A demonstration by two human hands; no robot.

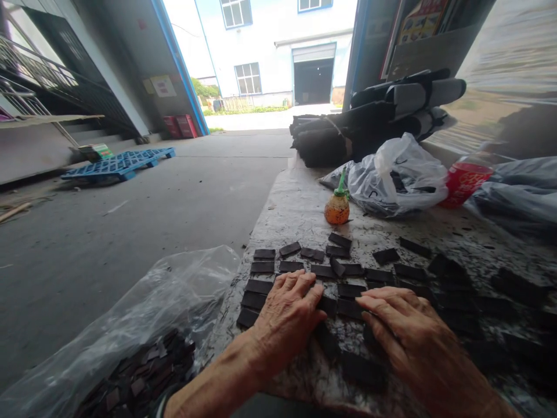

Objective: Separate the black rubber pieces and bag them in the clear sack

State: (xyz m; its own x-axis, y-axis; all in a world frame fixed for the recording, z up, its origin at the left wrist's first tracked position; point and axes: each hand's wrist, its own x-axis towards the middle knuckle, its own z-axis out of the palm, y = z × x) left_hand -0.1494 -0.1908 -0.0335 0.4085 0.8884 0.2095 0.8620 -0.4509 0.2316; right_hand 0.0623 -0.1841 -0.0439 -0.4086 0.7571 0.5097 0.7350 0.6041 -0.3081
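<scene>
Small black rectangular strips (263, 267) lie in uneven rows on a scuffed pale worktable (278, 215). My left hand (289, 313) rests palm down over some of them, its fingers laid out flat and its thumb apart. To its right, my right hand (404, 325) lies over more strips, fingers stretched out near the end of a black strip (350, 309). Neither hand shows anything gripped, though what is under the palms is hidden. Darker strips (461, 313) crowd together beyond my right hand, some overlapping.
An orange squeeze bottle (337, 208) with a green nozzle stands behind the rows. Behind it are a white plastic bag (395, 180), a red cup (465, 183) and black rolls (348, 130). A clear bag (174, 290) of dark pieces sits left. A blue pallet (124, 164) lies on the floor.
</scene>
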